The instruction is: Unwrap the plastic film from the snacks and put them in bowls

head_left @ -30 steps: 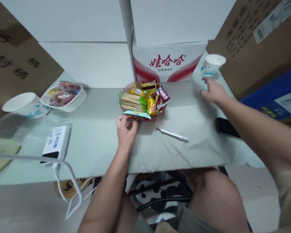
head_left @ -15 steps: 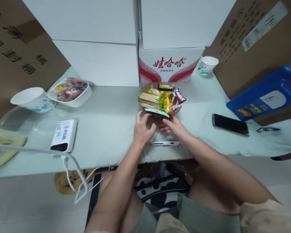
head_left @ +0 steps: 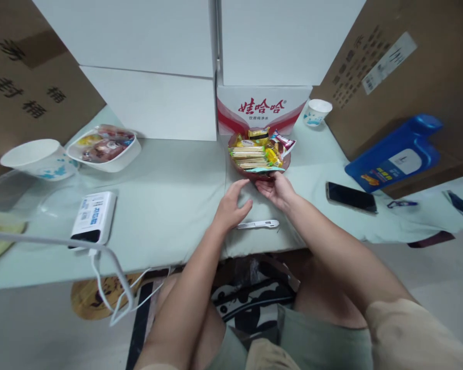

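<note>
Head view. The left hand is held open, thumb spread from the fingers, and grasps nothing; its fingertips lie just short of, or against, the near edge of a reddish bowl, contact being impossible to tell. The right hand is partly curled at the same near edge, thumb high and fingers low against the bowl; whether it grips firmly or merely rests there cannot be told. The bowl stands on the cloth-covered table, directly in front of a white-and-red carton, and contains a bundle of green-tipped sticks together with wrapped snacks. A slim white implement lies on the near side of the bowl, its left end beside the left hand.

Writing: the white-and-red carton bears the red characters 娃哈哈 with ®, and beneath them 饮用纯净水. The brown carton at left shows 汤, 封 and, twice, 桶 in black. The blue bottle, tilted against the brown carton at right, carries a pale label with a letter L. The print on the white power bank and the brown carton at right is too small to read.
</note>
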